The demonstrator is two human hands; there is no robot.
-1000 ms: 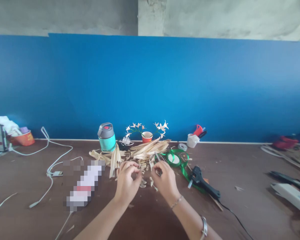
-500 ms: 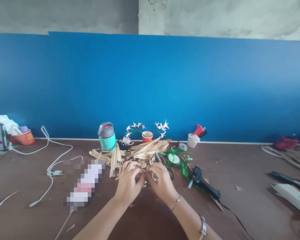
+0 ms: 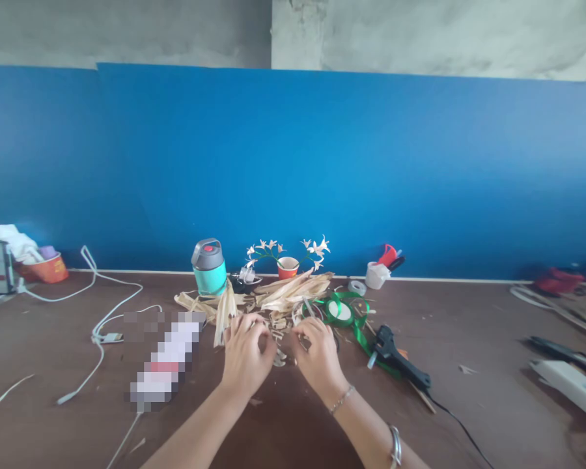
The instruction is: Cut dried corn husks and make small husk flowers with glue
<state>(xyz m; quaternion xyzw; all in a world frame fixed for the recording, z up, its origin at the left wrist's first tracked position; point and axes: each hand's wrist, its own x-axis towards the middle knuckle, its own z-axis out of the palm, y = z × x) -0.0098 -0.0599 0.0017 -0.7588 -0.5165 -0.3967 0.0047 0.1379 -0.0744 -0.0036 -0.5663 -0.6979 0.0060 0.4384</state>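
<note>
Over the brown table my left hand (image 3: 248, 357) is closed, thumb and forefinger curled together. A short gap away, my right hand (image 3: 318, 357) is pinched the same way. Whatever the fingertips hold is too small or hidden to make out. Small pale husk pieces (image 3: 279, 355) lie between and behind the hands. Beyond them are larger dried husks (image 3: 293, 293), and another husk strip (image 3: 226, 312) hangs toward my left hand. White flowers on green stems (image 3: 317, 247) stand in a red and white paper cup (image 3: 288, 268).
Right of my hands are a green ribbon spool (image 3: 340, 310) and a black glue gun (image 3: 400, 363) with a cord. A turquoise flask (image 3: 209, 277), a white cup with pens (image 3: 377, 275) and a tape roll (image 3: 356, 286) stand behind. White cables (image 3: 97, 326) lie left; a white power strip (image 3: 573, 387) lies right.
My hands have come apart: fingertips that met in the middle now have a gap between them, the left shifted slightly left and the right slightly right.
</note>
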